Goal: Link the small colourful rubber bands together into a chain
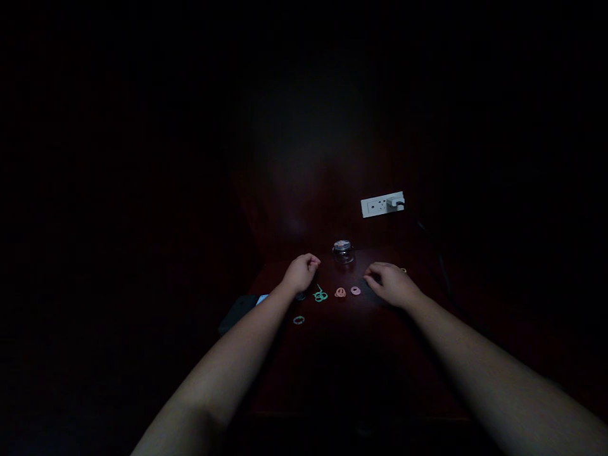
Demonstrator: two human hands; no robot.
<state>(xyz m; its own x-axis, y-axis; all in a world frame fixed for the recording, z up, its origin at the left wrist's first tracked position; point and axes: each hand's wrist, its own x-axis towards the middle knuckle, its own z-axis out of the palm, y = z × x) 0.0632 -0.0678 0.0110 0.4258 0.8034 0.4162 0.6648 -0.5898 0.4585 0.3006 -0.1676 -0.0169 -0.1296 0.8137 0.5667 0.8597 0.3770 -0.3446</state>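
My left hand (303, 272) rests over the dark red table, its fingers curled together; what they hold, if anything, is too small to tell. Right of it lies a tangle of green bands (320, 296), then an orange band coil (341, 292) and a pink one (356, 291). My right hand (387, 283) is to the right of the pink coil, thumb and fingers bent towards each other, the tips hard to make out. A dark coil (300, 296) is partly hidden by my left wrist. Nearer to me lies a multicoloured ring (299, 320).
A small clear jar (342, 252) with a lid stands at the back between my hands. A dark case (238, 313) and a light blue item (262, 298) lie left of my left forearm. A yellowish ring (403, 270) shows behind my right hand. A white wall socket (375, 206) holds a plug.
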